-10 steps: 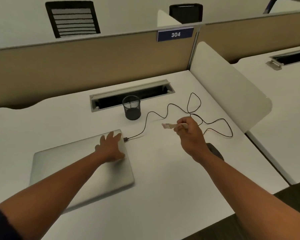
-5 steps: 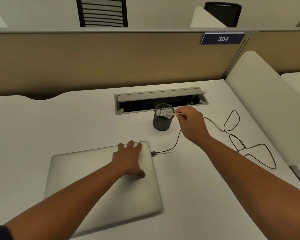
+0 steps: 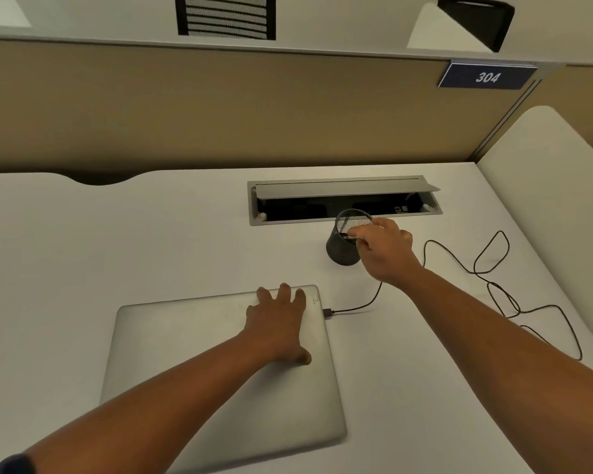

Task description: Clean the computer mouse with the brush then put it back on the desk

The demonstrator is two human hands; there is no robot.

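Note:
My right hand (image 3: 387, 251) reaches over the rim of a black mesh pen cup (image 3: 341, 249) at the back of the white desk (image 3: 151, 241). Its fingertips pinch the end of the small brush (image 3: 350, 236), which points down into the cup and is mostly hidden there. My left hand (image 3: 278, 323) lies flat, fingers spread, on the lid of a closed silver laptop (image 3: 185, 354). The computer mouse is not in view. Its black cable (image 3: 493, 285) runs in loops from the laptop's right edge across the right side of the desk.
An open grey cable tray (image 3: 343, 189) is set into the desk just behind the cup. A tan partition (image 3: 220, 114) with a "304" sign (image 3: 486, 77) closes the back. A white side divider (image 3: 545, 200) stands at the right edge.
My right hand carried the brush from above the cable loops to the mesh cup and lowered it inside. The view swung left, and the mouse dropped out of sight. My left hand stayed on the laptop.

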